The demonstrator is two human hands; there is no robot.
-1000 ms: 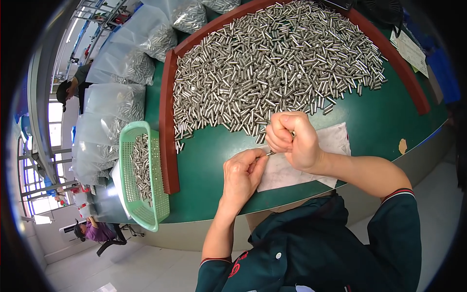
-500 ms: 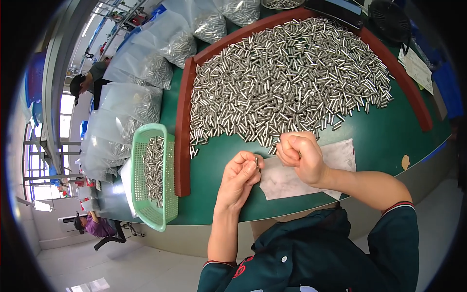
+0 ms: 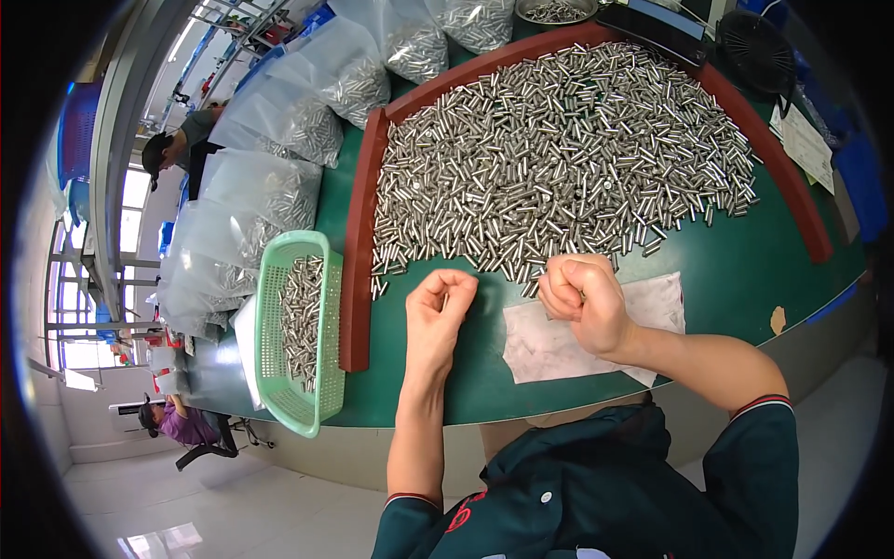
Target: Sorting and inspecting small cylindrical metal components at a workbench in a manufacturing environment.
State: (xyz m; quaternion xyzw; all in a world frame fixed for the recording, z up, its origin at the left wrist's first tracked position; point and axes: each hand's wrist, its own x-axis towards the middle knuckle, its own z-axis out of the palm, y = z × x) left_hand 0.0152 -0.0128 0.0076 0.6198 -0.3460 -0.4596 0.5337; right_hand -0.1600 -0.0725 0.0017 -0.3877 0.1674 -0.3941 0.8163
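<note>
Green-topped worktable (image 3: pixel 726 279), filling the centre and right of the frame. A red-brown curved border strip (image 3: pixel 358 252) encloses a large heap of small silver metal cylinders (image 3: pixel 559 158) across the upper centre. A white cloth (image 3: pixel 559 345) lies flat at lower centre. A green perforated basket (image 3: pixel 321 391) holding more cylinders sits at the left edge. Clear bags of cylinders (image 3: pixel 279 121) crowd the upper left.

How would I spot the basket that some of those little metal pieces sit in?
Find the green worktable with its red-brown curved rail. Just left of that rail sits the mint-green perforated plastic basket, holding short silver metal pins. The clear plastic bags beside it are transparent, not green.
</note>
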